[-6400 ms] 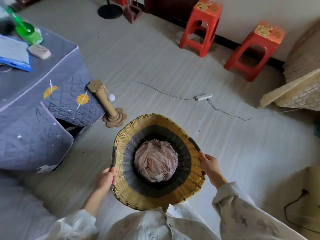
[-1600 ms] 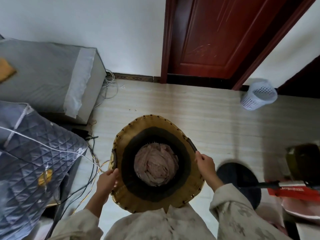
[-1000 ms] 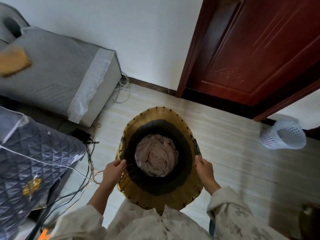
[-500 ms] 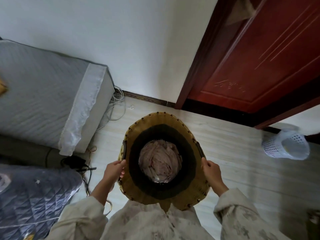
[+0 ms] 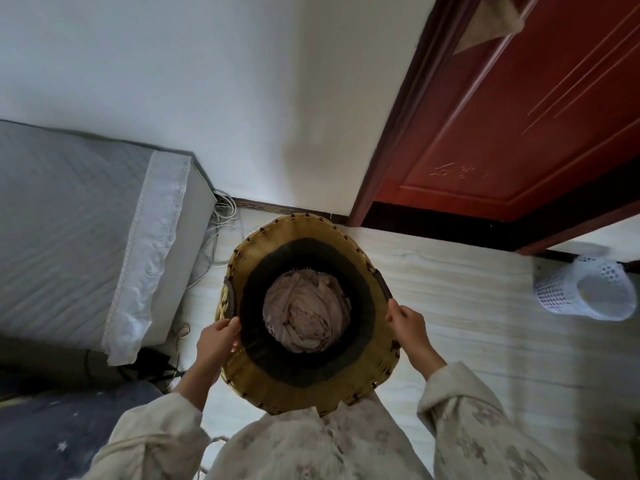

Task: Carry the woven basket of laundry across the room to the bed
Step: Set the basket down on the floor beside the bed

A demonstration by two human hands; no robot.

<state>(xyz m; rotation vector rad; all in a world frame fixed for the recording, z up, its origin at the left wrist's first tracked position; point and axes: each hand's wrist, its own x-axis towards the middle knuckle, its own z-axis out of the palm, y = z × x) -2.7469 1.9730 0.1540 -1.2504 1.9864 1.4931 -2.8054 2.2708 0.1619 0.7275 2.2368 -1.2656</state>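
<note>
Two hands carry the woven basket (image 5: 304,386) toward the bed (image 5: 79,237).
The left hand (image 5: 216,341) and right hand (image 5: 407,323), each clamped on the rim, should keep it level and turn toward ten o'clock.

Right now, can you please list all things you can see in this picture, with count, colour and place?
basket: one, yellow with dark band, centre, held up
laundry: one bundle, pinkish, inside the basket
bed: one, grey with white edge, left
door: one, red-brown, upper right
bin: one, white, far right on the floor
cables: several, pale, between bed and wall
quilt: one, dark blue, lower left
hands: two, left hand and right hand on the basket's rim
</note>
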